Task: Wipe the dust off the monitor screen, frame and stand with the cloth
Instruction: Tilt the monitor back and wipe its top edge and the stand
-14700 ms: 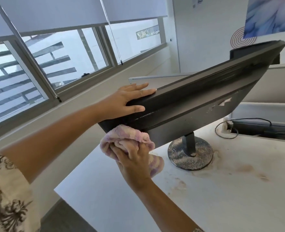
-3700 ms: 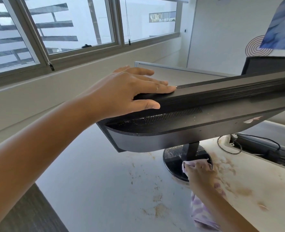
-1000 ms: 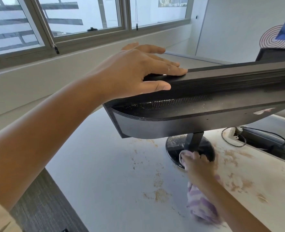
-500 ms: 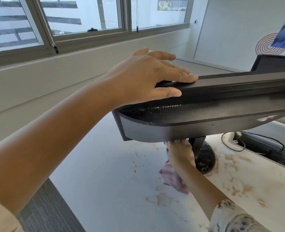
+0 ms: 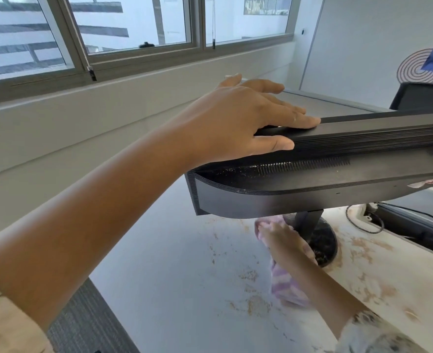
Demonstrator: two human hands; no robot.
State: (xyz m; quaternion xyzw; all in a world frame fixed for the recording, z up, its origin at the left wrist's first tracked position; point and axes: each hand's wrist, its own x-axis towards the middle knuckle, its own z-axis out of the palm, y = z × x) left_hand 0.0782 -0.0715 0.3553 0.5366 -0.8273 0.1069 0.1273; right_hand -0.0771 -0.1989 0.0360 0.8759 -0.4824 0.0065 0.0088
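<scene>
The black monitor (image 5: 337, 174) is seen from behind and above, its dusty vent slots facing me. My left hand (image 5: 246, 123) rests flat on its top left edge, fingers straight, thumb against the back. Below the monitor, my right hand (image 5: 284, 243) grips a pink and purple cloth (image 5: 286, 289) and presses it at the foot of the stand neck (image 5: 307, 222), on the left side of the round black base (image 5: 325, 243). The tail of the cloth hangs under my wrist. The screen side is hidden.
The white desk (image 5: 185, 289) carries brown stains and crumbs around the base. A black cable (image 5: 363, 225) loops at the right by a cable tray. A window sill and wall run along the left. Grey carpet (image 5: 83, 322) shows below the desk edge.
In the last half second my right hand with the cloth has come down from under the monitor's lower edge to the base beside the stand neck. My left hand has stayed on the top edge.
</scene>
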